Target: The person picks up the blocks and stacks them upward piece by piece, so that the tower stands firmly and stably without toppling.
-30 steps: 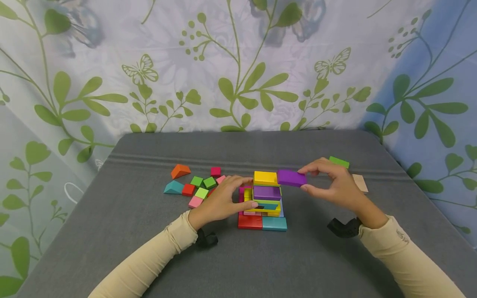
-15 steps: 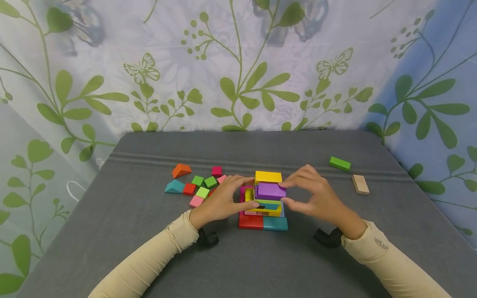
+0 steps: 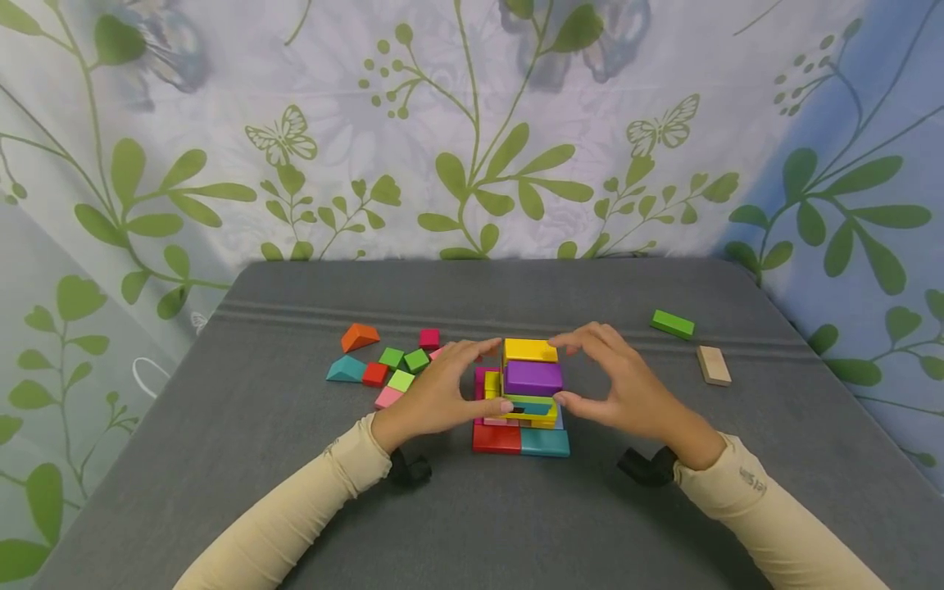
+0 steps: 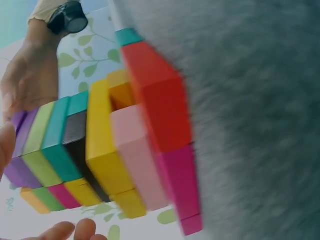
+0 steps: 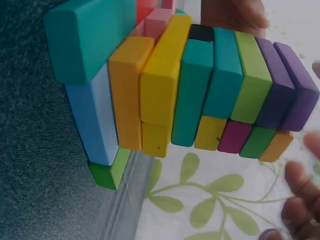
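Head: edges of tower (image 3: 533, 378) between hands (image 3: 433, 393) (image 3: 625, 387)

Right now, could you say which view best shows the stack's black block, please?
The left wrist view, where the black block shows a long side. The right wrist view shows only a small part, the head view just a dark sliver near the left hand.

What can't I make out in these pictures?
Head view: a pink block, partly hidden by the left hand.
Head view: right sleeve's print, too small to read.
Left wrist view: left hand, partly cut off by edges.
Right wrist view: right hand, partly cut off by edges.
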The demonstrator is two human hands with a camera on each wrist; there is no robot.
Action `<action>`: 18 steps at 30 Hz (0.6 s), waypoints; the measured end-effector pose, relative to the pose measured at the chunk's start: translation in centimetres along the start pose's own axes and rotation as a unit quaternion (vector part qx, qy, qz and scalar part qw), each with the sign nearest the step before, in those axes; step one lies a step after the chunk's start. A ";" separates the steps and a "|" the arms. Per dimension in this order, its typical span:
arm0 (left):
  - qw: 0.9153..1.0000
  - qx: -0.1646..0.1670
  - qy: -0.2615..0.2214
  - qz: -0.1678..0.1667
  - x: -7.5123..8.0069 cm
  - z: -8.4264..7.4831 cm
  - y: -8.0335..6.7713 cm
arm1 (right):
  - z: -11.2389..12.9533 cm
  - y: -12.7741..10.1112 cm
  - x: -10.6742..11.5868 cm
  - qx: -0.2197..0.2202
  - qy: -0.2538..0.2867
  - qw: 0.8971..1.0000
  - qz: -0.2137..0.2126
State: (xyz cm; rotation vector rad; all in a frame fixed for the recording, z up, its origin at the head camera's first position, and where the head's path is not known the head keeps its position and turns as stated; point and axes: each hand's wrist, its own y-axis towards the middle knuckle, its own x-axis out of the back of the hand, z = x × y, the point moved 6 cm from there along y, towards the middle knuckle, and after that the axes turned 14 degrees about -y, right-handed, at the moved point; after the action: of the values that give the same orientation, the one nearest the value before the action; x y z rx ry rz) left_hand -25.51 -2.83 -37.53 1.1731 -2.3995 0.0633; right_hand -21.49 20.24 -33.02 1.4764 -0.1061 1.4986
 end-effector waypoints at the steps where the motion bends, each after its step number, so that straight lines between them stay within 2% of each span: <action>1: 1.000 -0.002 -0.005 -0.006 0.1 -0.3 0.0 | -0.3 0.0 -0.1 -0.020 0.008 1.000 0.020; 4: 1.000 -0.015 -0.019 -0.017 0.5 -0.9 -0.1 | -1.0 -0.1 -0.5 -0.069 0.032 0.995 0.064; 7: 0.999 -0.029 -0.025 -0.016 0.5 -1.3 -0.2 | -1.5 0.0 -0.7 -0.089 0.059 0.991 0.081; 18: 0.998 -0.059 -0.017 -0.024 0.1 -1.4 -0.2 | -2.2 0.3 -1.1 -0.091 0.099 0.988 0.075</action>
State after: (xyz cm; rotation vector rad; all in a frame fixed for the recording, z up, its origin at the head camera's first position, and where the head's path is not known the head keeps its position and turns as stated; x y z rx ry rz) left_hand -24.84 -2.69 -36.23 1.1843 -2.3671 -0.1131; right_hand -23.50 20.87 -34.30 1.1887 -0.2319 1.7024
